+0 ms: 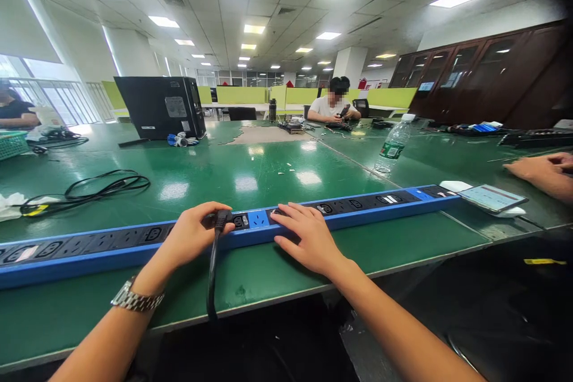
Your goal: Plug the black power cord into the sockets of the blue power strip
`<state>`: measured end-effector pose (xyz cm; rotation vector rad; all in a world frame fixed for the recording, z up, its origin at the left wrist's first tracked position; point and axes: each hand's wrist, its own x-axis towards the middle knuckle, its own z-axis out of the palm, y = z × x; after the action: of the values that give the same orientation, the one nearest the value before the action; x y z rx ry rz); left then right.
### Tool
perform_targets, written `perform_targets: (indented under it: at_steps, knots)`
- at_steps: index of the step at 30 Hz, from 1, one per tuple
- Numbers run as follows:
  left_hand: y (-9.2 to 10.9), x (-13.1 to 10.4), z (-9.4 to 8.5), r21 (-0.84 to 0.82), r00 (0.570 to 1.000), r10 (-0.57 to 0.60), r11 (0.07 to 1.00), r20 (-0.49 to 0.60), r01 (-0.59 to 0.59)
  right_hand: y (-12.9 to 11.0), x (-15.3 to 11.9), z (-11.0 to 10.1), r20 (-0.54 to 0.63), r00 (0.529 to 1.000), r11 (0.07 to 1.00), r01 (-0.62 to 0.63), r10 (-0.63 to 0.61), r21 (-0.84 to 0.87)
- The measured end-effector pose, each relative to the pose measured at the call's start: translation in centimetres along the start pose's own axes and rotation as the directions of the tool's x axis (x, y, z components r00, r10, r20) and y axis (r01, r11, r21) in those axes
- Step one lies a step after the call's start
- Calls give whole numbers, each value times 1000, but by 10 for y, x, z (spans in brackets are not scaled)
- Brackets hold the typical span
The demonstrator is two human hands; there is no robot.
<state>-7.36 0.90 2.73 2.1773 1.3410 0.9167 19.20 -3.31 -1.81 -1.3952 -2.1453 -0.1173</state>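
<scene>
A long blue power strip with black socket modules runs across the green table. My left hand, with a metal watch on its wrist, is closed round a black plug at the strip's sockets. From the plug a thick black cable hangs over the table's front edge. Just right of the blue socket section, my right hand rests on the strip with its fingers spread, holding nothing. Whether the plug is seated in a socket cannot be seen.
Behind the strip are a black computer case, a coiled cable and a plastic bottle. A tablet lies by the strip's right end. Another person's hands rest at the right; a person sits across the green table.
</scene>
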Motion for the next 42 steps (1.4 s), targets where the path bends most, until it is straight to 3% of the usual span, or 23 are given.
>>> perform_targets:
  at_steps: [8,17,28,38,42]
  knots:
    - [0,-1,-2,10,996,88,996,24,-88,1,0,1,-5,1000,1000,3,-3,-4]
    - [-1,-2,-2,28,996,86,996,6,-86,-1,0,-1,7,1000,1000,-4,4,-3]
    - [-1,-3,-6,12,994,91,996,58,-92,0,0,-1,10,1000,1000,-8,8,5]
    - [1,-4,-2,73,1000,23,997,1,-23,0,-1,0,6,1000,1000,-8,8,4]
    - [1,-4,-2,62,999,47,997,16,-48,0,0,0,6,1000,1000,-6,6,2]
